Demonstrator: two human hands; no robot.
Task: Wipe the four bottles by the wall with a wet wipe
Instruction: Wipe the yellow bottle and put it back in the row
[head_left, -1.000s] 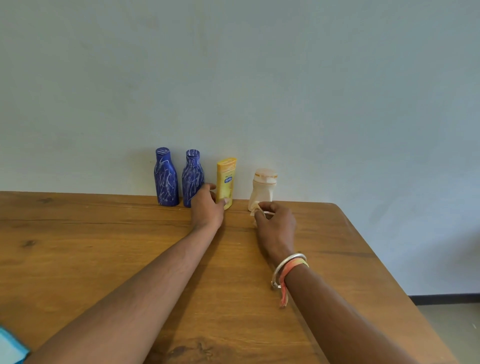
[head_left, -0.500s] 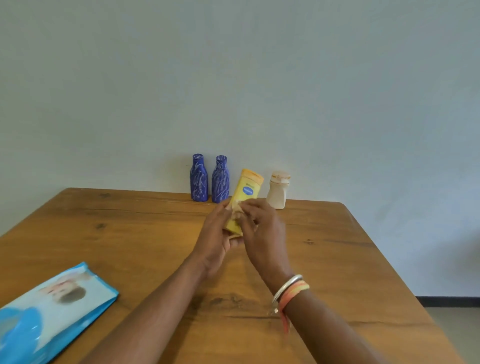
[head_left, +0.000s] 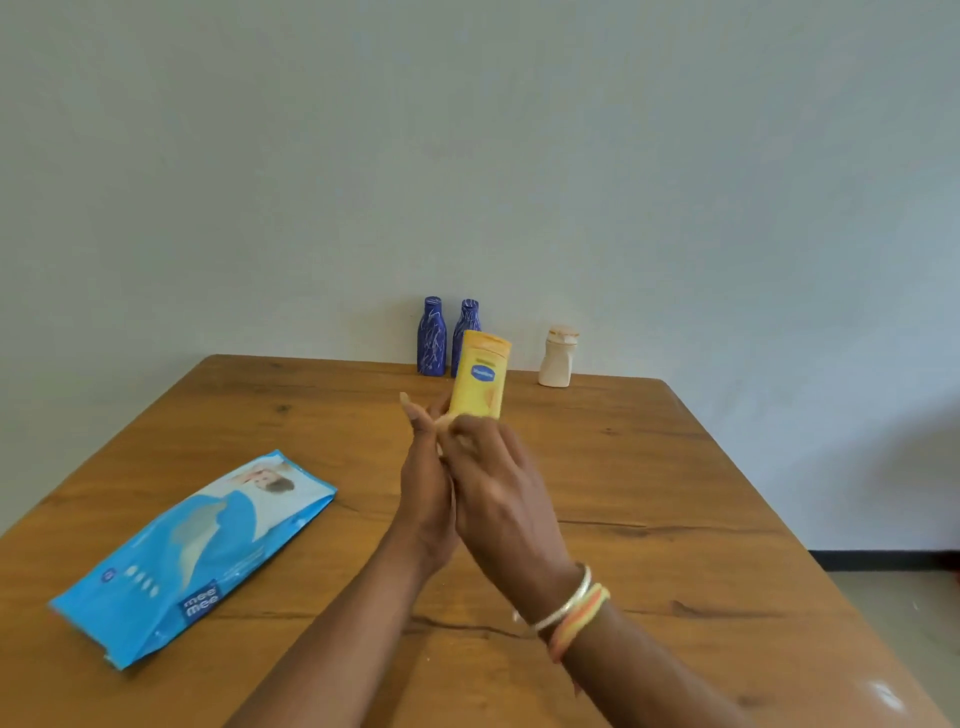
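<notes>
Above the middle of the table, my left hand (head_left: 423, 499) holds the lower part of a yellow bottle (head_left: 480, 376) that has a blue label and is lifted and tilted slightly right. My right hand (head_left: 501, 493) covers the bottle's base, its fingers curled over a pale wet wipe (head_left: 444, 422) of which only a small bit shows. By the wall stand two dark blue patterned bottles (head_left: 431, 338) (head_left: 465, 319) side by side. A cream bottle (head_left: 557, 358) stands further right.
A blue pack of wet wipes (head_left: 192, 551) lies flat on the wooden table (head_left: 649, 493) at the left. The table's right edge drops to a grey floor (head_left: 904, 608). A pale wall rises straight behind the bottles.
The yellow bottle has left its spot by the wall and come toward me above the table's middle. Both hands came back with it, and my view has pulled back.
</notes>
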